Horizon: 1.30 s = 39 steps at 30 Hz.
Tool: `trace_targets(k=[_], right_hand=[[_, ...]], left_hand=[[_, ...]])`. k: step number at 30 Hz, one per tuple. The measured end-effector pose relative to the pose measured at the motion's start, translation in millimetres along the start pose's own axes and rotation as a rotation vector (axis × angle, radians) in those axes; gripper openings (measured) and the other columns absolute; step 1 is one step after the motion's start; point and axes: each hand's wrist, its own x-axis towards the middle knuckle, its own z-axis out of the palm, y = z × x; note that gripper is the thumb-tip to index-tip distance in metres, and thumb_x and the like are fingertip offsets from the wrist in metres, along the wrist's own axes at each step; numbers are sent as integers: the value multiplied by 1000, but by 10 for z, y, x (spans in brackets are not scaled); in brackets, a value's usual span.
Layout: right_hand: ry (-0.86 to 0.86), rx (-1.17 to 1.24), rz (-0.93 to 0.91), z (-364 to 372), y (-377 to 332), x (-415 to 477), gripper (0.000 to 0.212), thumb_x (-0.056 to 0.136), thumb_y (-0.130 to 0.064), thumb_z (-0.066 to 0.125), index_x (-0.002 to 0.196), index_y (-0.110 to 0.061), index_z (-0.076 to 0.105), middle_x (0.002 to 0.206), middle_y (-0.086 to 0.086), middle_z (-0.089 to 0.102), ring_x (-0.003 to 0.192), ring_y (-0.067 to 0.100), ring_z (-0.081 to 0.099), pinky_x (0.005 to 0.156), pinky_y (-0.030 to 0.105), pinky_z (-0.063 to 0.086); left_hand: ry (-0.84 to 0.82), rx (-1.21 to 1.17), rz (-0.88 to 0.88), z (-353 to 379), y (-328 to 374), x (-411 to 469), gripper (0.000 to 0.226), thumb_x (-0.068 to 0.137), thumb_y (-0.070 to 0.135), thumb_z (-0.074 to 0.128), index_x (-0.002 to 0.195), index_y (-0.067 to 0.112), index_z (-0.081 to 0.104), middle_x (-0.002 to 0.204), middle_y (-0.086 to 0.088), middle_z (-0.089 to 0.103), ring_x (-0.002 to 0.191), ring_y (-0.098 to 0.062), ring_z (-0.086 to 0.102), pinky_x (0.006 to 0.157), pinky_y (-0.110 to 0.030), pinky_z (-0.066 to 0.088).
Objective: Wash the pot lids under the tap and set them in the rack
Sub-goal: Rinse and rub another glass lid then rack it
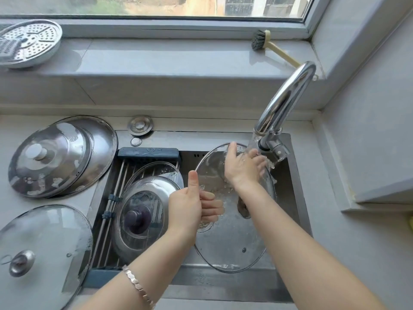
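A large glass pot lid (230,242) is held tilted over the sink, underside towards me, with water running onto its top edge from the chrome tap (288,104). My left hand (192,204) grips the lid's left rim, thumb up in front and fingers curled behind the glass. My right hand (242,166) lies flat on the wet upper part of the lid under the stream, fingers spread. In the roll-up rack (111,211) over the sink's left half lie a steel-and-glass lid with a dark knob (143,215) and a glass lid (161,171) behind it.
On the counter to the left sit two stacked steel lids (60,155) and a glass lid with a metal knob (42,251). A perforated steamer tray (26,43) and a dish brush (266,43) lie on the window sill. The sink basin (288,193) is wet.
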Motion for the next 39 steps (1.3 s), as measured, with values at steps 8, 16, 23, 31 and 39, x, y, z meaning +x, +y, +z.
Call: trace_targets(k=[8,16,23,31,39], right_hand=[[210,-180,-1062,477,258,-590,51,98,-31,21,139,-7,40,147,10,37,139,24,29,115,38,15],[243,-206,-1022,380,239,-535,56,91,-32,33,140,-4,36,149,13,33,141,24,24,116,34,8],[247,-301,-1295,462,401,-688,48,98,-28,22,139,-6,37,147,9,37,140,22,27,116,38,17],[209,-92,-669,292,916,-403,67,92,-46,15,147,-11,-1,158,2,-6,143,6,-11,117,26,-7],[4,-215,-828,213,876,-477,67,88,-46,9,141,-16,-19,150,-6,-27,139,4,-26,115,24,-16]], left_hand=[[160,-73,64,-99,148,249,59,91,56,40,65,8,62,64,-4,67,70,-22,65,70,-32,51],[141,-155,53,-140,143,164,62,92,56,36,60,9,59,47,-3,63,39,-14,59,38,-19,44],[152,-193,78,-205,280,217,60,91,59,37,72,7,62,69,-10,73,67,-22,71,69,-32,56],[113,-299,33,-396,270,180,64,92,59,29,76,2,55,56,-10,70,49,-19,69,45,-24,54],[108,-290,14,-403,250,187,64,92,59,30,77,1,55,57,-11,70,50,-21,69,44,-24,54]])
